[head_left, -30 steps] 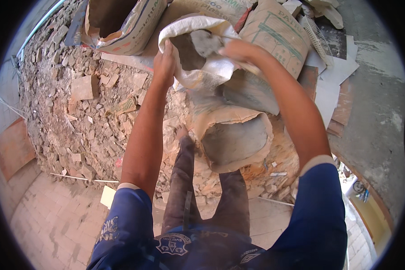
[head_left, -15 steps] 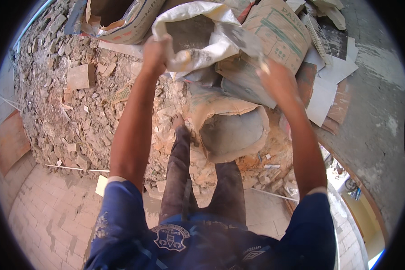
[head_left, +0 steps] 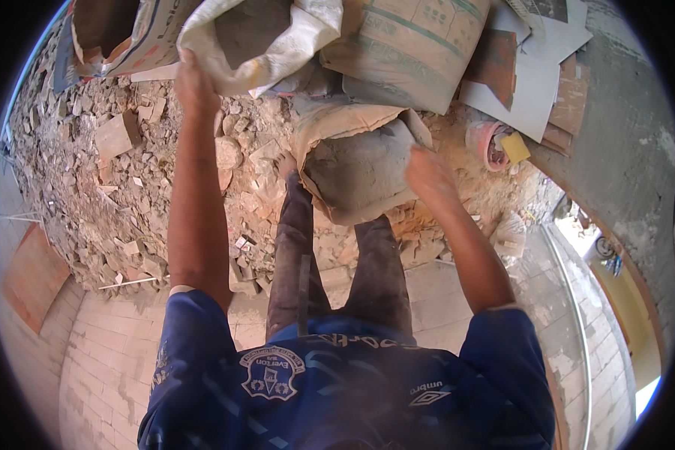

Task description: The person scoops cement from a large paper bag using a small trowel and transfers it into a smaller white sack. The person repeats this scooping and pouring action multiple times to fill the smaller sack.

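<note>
At the upper left, my left hand (head_left: 195,88) is closed around the rolled rim of a white woven sack (head_left: 307,41), which stands open with grey powder inside. Closer to me, between my legs, a brown paper bag (head_left: 343,124) gapes open and holds more grey powder (head_left: 356,169). My right hand (head_left: 431,176) is at the right side of this bag's mouth, fingers closed on a trowel. Its grey blade (head_left: 412,129) is blurred and tips toward the bag's opening; the handle is hidden by my fist.
Rubble (head_left: 90,187) covers the ground to the left. Behind the paper bag lies a full brown sack (head_left: 405,56); another open bag (head_left: 139,37) stands at the far left. A pink bucket (head_left: 487,146) with a yellow sponge-like block (head_left: 515,148) sits right, near stacked boards (head_left: 532,82).
My right hand has brought the trowel from the white sack's mouth down to the paper bag. My left hand still grips the white sack's rim. The whole view has shifted.
</note>
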Tool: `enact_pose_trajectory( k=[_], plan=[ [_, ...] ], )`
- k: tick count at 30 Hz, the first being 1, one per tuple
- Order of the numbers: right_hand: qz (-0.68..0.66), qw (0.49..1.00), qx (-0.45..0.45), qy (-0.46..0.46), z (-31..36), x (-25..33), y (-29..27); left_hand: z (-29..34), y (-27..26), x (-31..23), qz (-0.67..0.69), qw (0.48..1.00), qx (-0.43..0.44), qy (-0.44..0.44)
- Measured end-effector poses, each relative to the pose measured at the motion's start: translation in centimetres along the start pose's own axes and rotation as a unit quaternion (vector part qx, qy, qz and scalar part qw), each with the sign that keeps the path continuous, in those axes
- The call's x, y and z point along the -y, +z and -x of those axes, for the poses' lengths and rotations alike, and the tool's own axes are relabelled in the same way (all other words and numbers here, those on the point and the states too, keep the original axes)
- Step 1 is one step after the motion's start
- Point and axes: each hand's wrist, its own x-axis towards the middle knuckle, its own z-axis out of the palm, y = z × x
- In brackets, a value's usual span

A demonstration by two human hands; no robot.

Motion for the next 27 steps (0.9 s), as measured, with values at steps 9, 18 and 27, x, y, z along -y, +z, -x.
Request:
enact_pose_trajectory(
  k=[9,18,27],
  plan=[
    [-0.078,0.984,0.154,0.036,-4.0,3.7,7.4,-1.7,1.0,-4.7,-0.002,0.999,0.04,-0.024],
    [-0.233,0.963,0.131,0.035,-4.8,3.2,13.1,-1.1,0.2,-1.6,0.079,0.995,0.049,-0.044],
    [-0.279,0.955,0.106,0.001,-1.7,3.0,11.4,-0.4,0.4,-1.7,0.117,0.991,0.026,-0.056]
  ],
)
